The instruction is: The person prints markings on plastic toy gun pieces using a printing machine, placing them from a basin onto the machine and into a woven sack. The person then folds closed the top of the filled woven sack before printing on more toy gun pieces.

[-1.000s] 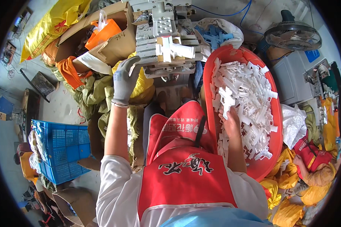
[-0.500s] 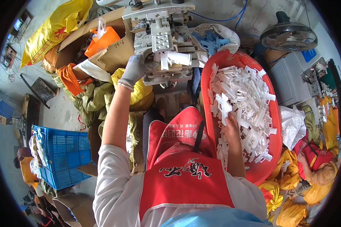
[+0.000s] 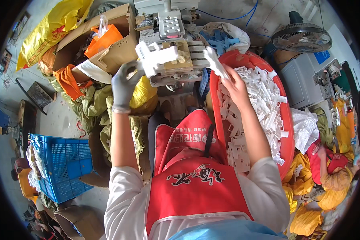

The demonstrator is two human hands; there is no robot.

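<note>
White plastic part, held above the machine, judged light, rigid and smooth; best gripped at its thicker left end, long axis running left-right, tip toward the right. Gloved left hand is closed around that end. Bare right hand pinches a second white piece over the red basin.

bright, even daylight with soft shadows; fisheye bending and dark vignette at the rim.
</note>
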